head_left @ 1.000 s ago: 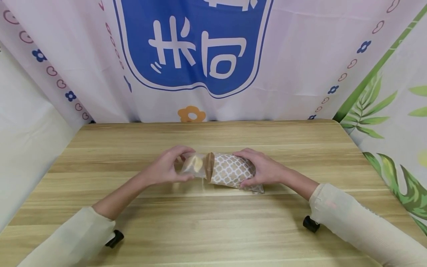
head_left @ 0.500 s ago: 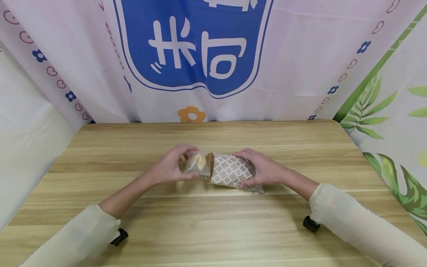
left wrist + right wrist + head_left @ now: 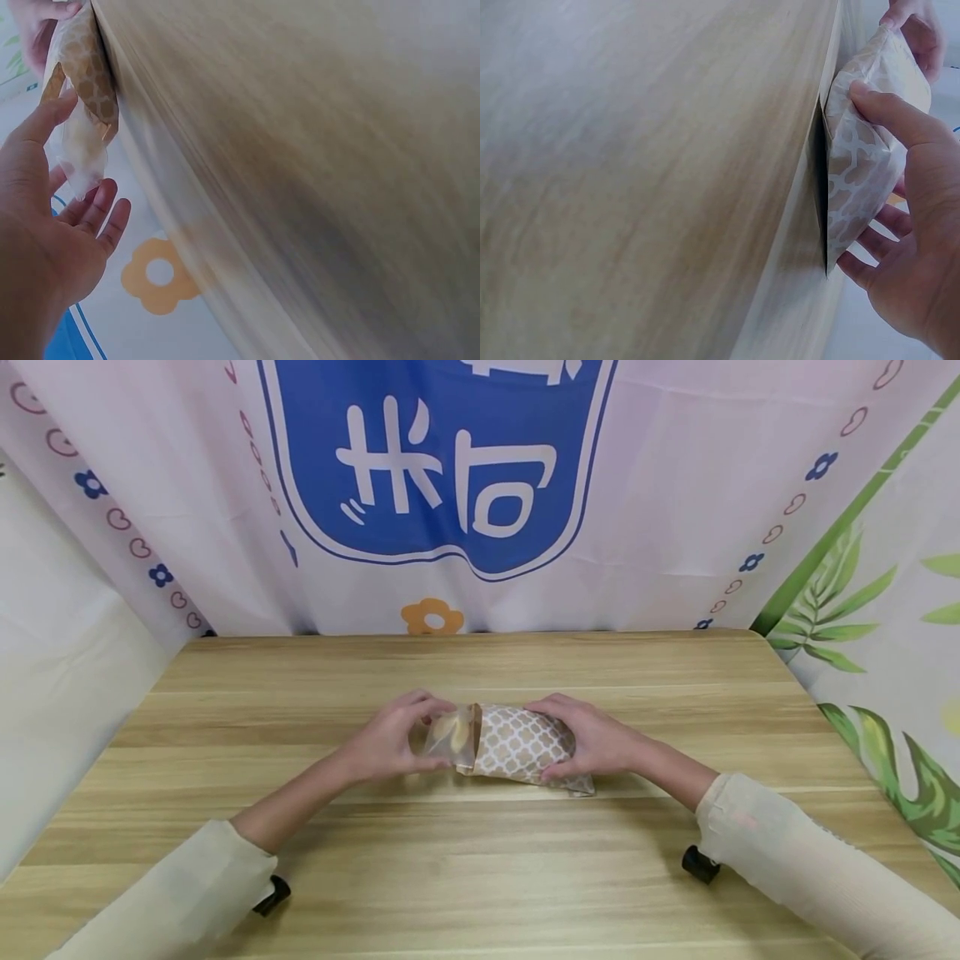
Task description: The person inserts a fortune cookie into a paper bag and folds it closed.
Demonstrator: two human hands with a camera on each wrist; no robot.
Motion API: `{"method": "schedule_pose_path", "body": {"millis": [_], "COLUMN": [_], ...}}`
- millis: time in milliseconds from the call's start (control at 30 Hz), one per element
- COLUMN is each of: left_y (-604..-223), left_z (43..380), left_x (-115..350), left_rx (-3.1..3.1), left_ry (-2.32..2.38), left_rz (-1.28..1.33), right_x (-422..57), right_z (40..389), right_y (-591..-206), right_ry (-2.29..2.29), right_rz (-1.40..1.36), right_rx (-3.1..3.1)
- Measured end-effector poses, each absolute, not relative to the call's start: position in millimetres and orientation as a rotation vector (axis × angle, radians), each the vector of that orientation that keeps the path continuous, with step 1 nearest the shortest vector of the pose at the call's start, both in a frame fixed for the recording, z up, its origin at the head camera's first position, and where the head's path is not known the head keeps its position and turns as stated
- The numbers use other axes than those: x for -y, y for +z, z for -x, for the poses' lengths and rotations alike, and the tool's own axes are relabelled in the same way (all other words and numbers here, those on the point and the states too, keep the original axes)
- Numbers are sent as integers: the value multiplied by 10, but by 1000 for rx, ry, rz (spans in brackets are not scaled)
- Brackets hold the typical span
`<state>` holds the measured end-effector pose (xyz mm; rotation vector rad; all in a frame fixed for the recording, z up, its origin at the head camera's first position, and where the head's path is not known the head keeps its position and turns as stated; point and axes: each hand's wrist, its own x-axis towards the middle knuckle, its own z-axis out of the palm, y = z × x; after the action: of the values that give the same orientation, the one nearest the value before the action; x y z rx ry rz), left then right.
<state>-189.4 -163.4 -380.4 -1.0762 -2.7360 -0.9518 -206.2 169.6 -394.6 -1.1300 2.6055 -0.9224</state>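
Observation:
A brown paper bag [image 3: 521, 742] with a white lattice print lies on its side on the wooden table, its mouth facing left. My right hand [image 3: 600, 739] grips its closed right end, thumb on one side and fingers on the other, as the right wrist view also shows. My left hand [image 3: 386, 739] holds a small clear plastic packet [image 3: 452, 739] with pale yellow pieces inside, between thumb and fingers. The packet's right end sits at the bag's mouth and partly within it. In the left wrist view the packet [image 3: 84, 150] overlaps the bag's folded opening.
The wooden table [image 3: 480, 868] stretches around both hands. Behind it hangs a pale curtain [image 3: 660, 502] with a blue printed sign [image 3: 442, 477]. Leaf-patterned cloth [image 3: 862, 693] hangs along the right side.
My left hand has moved slightly right, bringing the packet from just outside the bag's mouth to partly within it. The right hand and bag have stayed in place.

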Motion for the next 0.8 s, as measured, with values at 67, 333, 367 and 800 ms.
{"method": "schedule_pose_path", "body": {"millis": [67, 333, 367, 800], "left_y": [-3813, -3807, -3806, -3785], "left_z": [1896, 1917, 1917, 1953], "left_x": [1630, 1598, 1595, 1540], "left_rx": [2745, 2771, 2780, 2784], "left_ry": [-950, -921, -910, -946], "left_rz": [1072, 1045, 1043, 1054], "right_x": [-1696, -1704, -1703, -1702], "right_z": [2061, 2067, 2069, 2078], "right_y": [-3944, -3951, -3952, -3965], "right_ry": [-922, -930, -928, -926], "right_rz": [1129, 1135, 1135, 1148], "right_rx": [-2603, -2596, -2597, -2612]}}
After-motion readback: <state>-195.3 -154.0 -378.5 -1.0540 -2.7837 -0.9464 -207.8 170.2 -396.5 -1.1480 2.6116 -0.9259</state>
